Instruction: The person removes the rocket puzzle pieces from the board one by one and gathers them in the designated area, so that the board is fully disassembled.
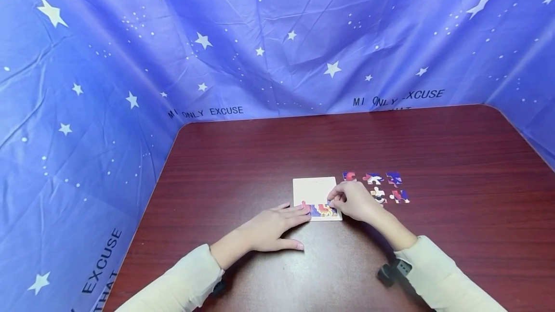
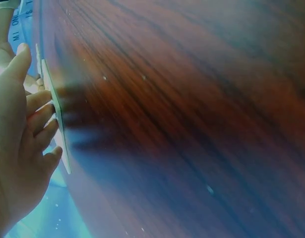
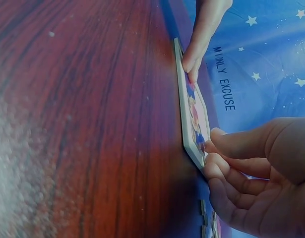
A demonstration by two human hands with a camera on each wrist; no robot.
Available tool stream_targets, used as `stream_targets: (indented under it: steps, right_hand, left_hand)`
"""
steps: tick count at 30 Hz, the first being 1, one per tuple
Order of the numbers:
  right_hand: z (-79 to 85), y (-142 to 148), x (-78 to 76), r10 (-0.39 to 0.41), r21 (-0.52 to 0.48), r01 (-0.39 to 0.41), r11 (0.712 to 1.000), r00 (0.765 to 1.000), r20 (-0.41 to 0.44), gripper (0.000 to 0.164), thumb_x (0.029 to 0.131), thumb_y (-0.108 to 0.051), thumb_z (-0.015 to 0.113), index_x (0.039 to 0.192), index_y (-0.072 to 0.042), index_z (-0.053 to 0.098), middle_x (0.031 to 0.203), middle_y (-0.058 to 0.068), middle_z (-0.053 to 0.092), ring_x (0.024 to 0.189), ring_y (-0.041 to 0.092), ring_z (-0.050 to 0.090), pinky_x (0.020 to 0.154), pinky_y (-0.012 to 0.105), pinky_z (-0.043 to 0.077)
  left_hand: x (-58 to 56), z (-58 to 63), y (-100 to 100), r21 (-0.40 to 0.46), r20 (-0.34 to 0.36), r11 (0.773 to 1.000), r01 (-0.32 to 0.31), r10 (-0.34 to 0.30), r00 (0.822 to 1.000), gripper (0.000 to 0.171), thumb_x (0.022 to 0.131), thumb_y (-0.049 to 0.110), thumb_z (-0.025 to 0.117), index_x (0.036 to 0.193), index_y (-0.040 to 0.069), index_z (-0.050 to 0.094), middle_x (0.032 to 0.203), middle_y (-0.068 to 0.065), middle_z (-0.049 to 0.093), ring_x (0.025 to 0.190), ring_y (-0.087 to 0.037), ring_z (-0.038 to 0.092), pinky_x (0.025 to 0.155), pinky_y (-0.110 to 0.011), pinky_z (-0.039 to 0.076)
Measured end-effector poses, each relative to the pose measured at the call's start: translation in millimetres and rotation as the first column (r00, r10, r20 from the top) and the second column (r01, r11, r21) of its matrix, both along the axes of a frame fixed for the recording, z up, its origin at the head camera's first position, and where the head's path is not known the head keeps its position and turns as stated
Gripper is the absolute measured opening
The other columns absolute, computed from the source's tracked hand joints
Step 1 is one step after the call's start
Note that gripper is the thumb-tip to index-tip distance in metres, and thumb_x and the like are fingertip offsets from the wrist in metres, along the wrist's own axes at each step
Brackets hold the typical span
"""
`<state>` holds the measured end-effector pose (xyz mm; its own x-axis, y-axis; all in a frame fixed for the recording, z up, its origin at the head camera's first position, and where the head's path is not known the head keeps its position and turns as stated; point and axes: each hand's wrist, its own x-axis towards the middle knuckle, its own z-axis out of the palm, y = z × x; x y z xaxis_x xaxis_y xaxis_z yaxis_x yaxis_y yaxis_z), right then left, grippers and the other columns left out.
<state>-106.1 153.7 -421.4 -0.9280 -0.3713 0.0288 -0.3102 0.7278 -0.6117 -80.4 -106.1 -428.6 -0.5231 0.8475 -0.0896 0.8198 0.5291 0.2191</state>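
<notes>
A shallow white puzzle tray (image 1: 314,189) lies flat on the table, joined picture pieces (image 1: 323,210) along its near edge. My left hand (image 1: 273,227) reaches in from the left. Its extended fingers rest on the tray's left edge and the leftmost piece, partly covering it; the thumb lies apart on the table. At the tray's right side, my right hand (image 1: 355,201) pinches a small jigsaw piece (image 1: 330,203) between thumb and curled fingers. Most of that piece is hidden by the fingertips. In the right wrist view, these fingertips (image 3: 214,159) meet at the tray's rim.
Several loose jigsaw pieces (image 1: 393,178) in blue, red and white lie in rough rows right of the tray, some partly behind my right hand. The dark red wooden table (image 1: 243,158) has a blue star-printed curtain (image 1: 269,37) along its back and sides.
</notes>
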Motion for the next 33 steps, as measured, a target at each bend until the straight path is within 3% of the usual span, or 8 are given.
stream_targets:
  steps: [9, 18, 33]
  right_hand:
    - [2.1, 0.3, 0.0, 0.002, -0.060, 0.000, 0.998, 0.999, 0.040, 0.004, 0.081, -0.007, 0.071, 0.083, -0.004, 0.072, 0.070, -0.001, 0.067, 0.064, 0.002, 0.055, 0.058, 0.017, 0.046]
    - [-2.3, -2.9, 3.1, -0.033, -0.189, 0.067, 0.980, 0.983, 0.180, 0.010, 0.082, -0.003, 0.069, 0.091, -0.004, 0.069, 0.077, 0.006, 0.071, 0.068, 0.008, 0.060, 0.058, 0.018, 0.048]
    - [-4.2, -1.2, 7.3, -0.117, -0.222, 0.171, 0.960, 0.965, 0.234, 0.016, 0.076, -0.009, 0.077, 0.091, -0.004, 0.073, 0.073, 0.005, 0.074, 0.063, 0.004, 0.060, 0.054, 0.018, 0.046]
  left_hand:
    - [0.6, 0.2, 0.8, -0.003, -0.017, 1.000, -0.002, 0.002, 1.000, 0.070, 0.093, 0.062, 0.046, 0.148, 0.019, 0.039, 0.156, 0.002, 0.036, 0.145, -0.010, 0.032, 0.122, -0.038, 0.027]
    - [1.3, 0.1, 0.2, -0.002, -0.005, 1.000, -0.003, 0.003, 1.000, 0.070, 0.093, 0.061, 0.046, 0.148, 0.018, 0.039, 0.156, 0.002, 0.035, 0.146, -0.011, 0.031, 0.122, -0.039, 0.027]
    - [2.7, 1.2, 0.3, 0.014, 0.001, 1.000, -0.006, 0.006, 1.000, 0.069, 0.093, 0.059, 0.048, 0.148, 0.018, 0.039, 0.156, 0.002, 0.035, 0.146, -0.011, 0.031, 0.121, -0.040, 0.028]
